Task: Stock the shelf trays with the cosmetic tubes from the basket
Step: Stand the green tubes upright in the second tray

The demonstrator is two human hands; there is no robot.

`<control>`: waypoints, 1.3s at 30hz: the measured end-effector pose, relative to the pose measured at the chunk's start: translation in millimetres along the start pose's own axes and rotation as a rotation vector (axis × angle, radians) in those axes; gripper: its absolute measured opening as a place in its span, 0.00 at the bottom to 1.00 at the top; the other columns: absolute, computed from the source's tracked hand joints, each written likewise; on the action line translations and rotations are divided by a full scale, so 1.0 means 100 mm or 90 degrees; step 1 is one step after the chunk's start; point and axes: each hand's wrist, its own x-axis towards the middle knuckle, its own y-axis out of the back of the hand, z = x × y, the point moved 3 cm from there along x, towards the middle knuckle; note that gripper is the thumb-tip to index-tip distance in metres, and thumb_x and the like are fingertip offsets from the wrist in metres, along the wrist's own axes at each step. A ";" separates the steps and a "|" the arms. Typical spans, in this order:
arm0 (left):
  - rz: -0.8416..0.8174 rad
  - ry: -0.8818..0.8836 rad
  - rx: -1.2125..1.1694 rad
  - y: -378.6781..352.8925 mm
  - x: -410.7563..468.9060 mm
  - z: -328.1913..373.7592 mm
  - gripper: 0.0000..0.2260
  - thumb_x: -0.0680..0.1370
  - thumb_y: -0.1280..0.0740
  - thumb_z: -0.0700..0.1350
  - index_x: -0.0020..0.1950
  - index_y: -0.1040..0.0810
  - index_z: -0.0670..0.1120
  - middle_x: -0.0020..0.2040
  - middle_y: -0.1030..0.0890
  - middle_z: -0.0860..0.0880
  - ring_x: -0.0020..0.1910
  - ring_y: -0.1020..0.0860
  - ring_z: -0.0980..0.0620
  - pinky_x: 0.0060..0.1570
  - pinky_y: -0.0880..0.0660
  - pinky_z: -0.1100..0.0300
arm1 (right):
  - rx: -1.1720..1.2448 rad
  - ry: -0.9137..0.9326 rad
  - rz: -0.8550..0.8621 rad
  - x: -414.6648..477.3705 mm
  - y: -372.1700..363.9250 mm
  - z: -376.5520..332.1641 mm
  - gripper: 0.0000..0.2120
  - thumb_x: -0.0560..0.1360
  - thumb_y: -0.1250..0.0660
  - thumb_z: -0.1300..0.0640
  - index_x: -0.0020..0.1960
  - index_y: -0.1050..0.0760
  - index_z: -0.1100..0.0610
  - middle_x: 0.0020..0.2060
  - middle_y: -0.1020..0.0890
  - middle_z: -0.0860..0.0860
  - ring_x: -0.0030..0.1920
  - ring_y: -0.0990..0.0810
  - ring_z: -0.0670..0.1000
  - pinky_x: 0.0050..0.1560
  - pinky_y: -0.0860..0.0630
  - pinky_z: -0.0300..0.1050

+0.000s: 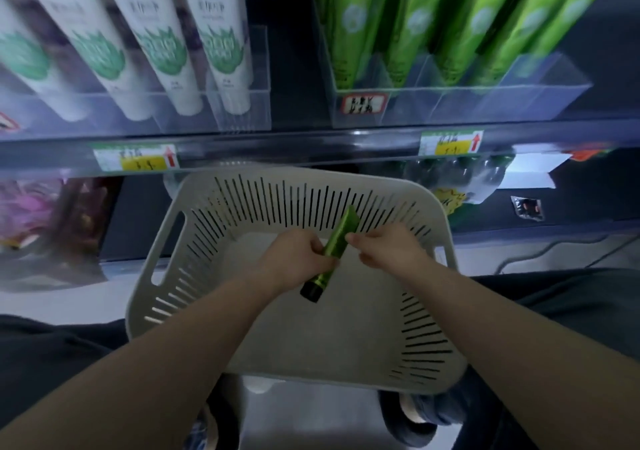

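1. The left grip (298, 259) is closed round the middle of a green tube (338, 236), fingers wrapped over it and thumb underneath.
2. The right grip (391, 247) meets the same tube from 3 o'clock, its curled fingertips pinching the tube's edge just above the left grip.
3. The tube is tilted: its flat crimped end points to 1 o'clock and its dark cap (311, 293) to 7 o'clock, sticking out below the left grip.
4. Both grips hold the tube over the grey slotted basket (166, 241), above its pale floor; whether the tube touches the basket's far wall cannot be told.
5. At 11 o'clock, a clear tray (242, 110) on the shelf (294, 144) holds a row of white tubes (162, 51) with green leaf print, caps down.
6. At 1 o'clock, a second clear tray (502, 99) with dividers holds green tubes (415, 23), caps down, matching the held one in colour.
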 end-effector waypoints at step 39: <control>0.110 -0.245 -0.434 0.67 -0.14 2.51 0.07 0.79 0.36 0.42 0.51 0.22 0.54 0.52 0.19 0.51 0.52 0.19 0.51 0.45 0.19 0.53 | 0.716 0.366 -0.059 -0.38 1.82 -0.69 0.12 0.79 0.41 0.60 0.59 0.23 0.61 0.53 0.18 0.61 0.51 0.18 0.55 0.54 0.22 0.52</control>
